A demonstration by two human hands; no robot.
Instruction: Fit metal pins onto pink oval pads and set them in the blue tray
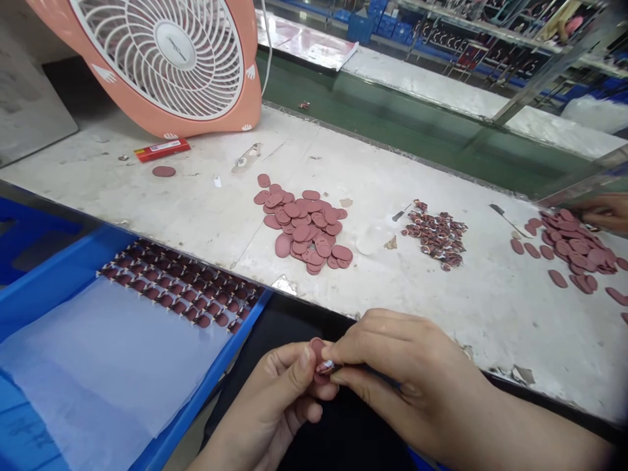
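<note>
Low in the head view, my left hand [277, 399] pinches a reddish-brown oval piece [317, 347] between thumb and fingers. Against its face, the thumb and index finger of my right hand [407, 363] press a small brown and white knotted piece [324, 367]; fingertips partly cover both. Beyond my hands, a pile of the same oval pieces [304, 229] lies on the worn white table [206, 216]. To its right is a heap of small brown knotted pieces [436, 237]. Rows of ovals with knotted pieces attached [186, 284] lie in a blue crate [245, 343] at lower left.
A white sheet [118, 353] covers part of the crate. An orange fan [255, 78] stands at the back left near a red packet [163, 150]. At right, another person's hand [608, 210] is beside a second oval pile [574, 242]. A green belt [383, 111] runs behind.
</note>
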